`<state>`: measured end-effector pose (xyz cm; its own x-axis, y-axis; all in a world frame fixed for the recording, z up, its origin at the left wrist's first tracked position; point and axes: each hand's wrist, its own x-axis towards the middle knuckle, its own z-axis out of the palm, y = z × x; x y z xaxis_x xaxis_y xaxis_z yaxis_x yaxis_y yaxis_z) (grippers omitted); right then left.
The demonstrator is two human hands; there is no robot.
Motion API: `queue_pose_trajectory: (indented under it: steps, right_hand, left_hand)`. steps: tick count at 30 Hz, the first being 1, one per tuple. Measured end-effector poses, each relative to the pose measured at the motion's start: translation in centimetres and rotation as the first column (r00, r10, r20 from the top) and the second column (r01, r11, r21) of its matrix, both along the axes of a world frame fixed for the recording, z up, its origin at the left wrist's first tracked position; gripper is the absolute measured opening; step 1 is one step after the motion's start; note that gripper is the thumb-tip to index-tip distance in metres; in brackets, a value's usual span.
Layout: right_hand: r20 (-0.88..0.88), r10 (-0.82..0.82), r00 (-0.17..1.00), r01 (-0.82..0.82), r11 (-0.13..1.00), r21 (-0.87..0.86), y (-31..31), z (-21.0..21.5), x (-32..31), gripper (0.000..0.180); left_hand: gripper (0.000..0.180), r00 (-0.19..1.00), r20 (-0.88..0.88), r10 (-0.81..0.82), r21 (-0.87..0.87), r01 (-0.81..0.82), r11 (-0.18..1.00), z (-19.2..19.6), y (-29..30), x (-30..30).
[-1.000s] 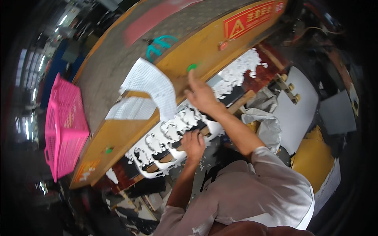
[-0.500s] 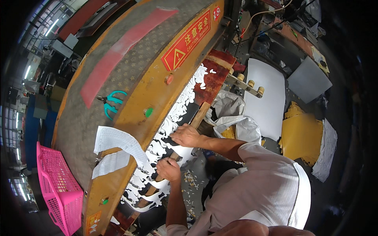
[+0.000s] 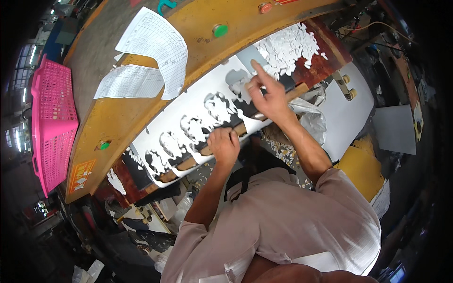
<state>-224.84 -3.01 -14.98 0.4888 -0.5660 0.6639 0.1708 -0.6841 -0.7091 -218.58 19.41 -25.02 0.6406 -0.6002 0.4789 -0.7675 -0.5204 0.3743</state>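
A long white sheet [image 3: 163, 118] with a row of ragged cut-out openings lies along the bed beneath the ochre machine beam [image 3: 141, 111]. My left hand [image 3: 224, 145] is at the sheet's near edge, its fingers bent over the edge strip. Further right, my right hand [image 3: 269, 96] has its index finger stretched out and the others partly bent, over the sheet's right end. Just beyond that fingertip is a flat grey plate [image 3: 250, 57]. Many small white cut pieces [image 3: 292, 45] are heaped to the right of the plate. Dark surface shows through the openings.
Paper sheets [image 3: 153, 45] with printed tables hang over the beam, near a green button [image 3: 220, 30] and a red button [image 3: 265, 7]. A pink plastic basket [image 3: 54, 125] stands at the left. White sacking [image 3: 311, 118] and yellow sheets [image 3: 361, 170] are at the right.
The view has turned and shifted along the machine. The white sheet now lies straighter along the bed. My right hand has moved farther over it, index finger extended; loose pieces are heaped at the right.
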Motion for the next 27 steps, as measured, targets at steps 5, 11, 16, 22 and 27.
queue_pose_trajectory:
  steps: [5, 11, 16, 22, 27]
  right_hand:
    - [-0.206, 0.047, 0.977, 0.0, 0.975, 0.222, -0.9, -0.6, 3.4, 0.06]
    - [-0.506, -0.068, 0.86, -0.048, 0.976, -0.213, -5.6, -3.0, 16.9, 0.074]
    - [-0.783, -0.116, 0.612, -0.171, 0.946, -0.275, -6.0, -2.9, 24.0, 0.08]
    - [-0.775, -0.049, 0.63, -0.25, 0.932, -0.262, -7.7, -1.2, 24.7, 0.061]
    - [-0.631, 0.239, 0.738, -0.265, 0.963, 0.054, -13.6, 6.3, 24.7, 0.059]
  left_hand:
    - [0.019, 0.987, 0.031, -0.16, -0.134, 0.162, 0.978, 4.4, -0.4, 2.4]
    - [0.037, 0.956, -0.008, -0.294, -0.053, 0.294, 0.954, 4.1, -6.6, 14.1]
    - [0.047, 0.927, -0.017, -0.375, 0.044, 0.375, 0.926, 2.9, -9.3, 16.4]
    - [0.046, 0.936, -0.012, -0.352, 0.012, 0.352, 0.936, 2.8, -9.5, 16.7]
    - [0.044, 0.946, 0.042, -0.32, 0.027, 0.319, 0.947, 2.9, -9.7, 16.8]
